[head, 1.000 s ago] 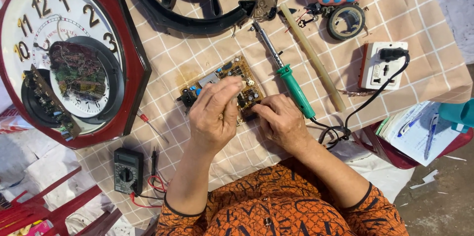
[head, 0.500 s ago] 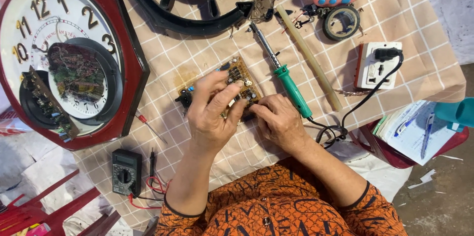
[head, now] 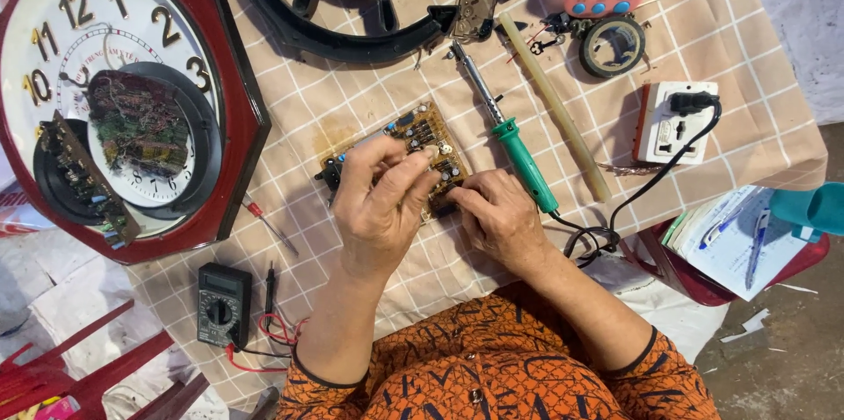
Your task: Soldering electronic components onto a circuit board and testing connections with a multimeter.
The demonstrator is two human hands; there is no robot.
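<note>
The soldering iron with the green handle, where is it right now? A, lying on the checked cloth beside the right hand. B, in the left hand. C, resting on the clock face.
A: the soldering iron lies on the checked cloth beside the right hand, unheld.

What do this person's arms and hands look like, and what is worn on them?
Both hands are bare: the left hand and right hand show no gloves, rings or watch. Orange sleeves with a dark pattern and dark-edged cuffs leave the forearms uncovered.

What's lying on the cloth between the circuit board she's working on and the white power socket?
In the head view, between the circuit board and the white socket block lie a green-handled soldering iron and, beyond it, a long pale stick, both slanted.
</note>
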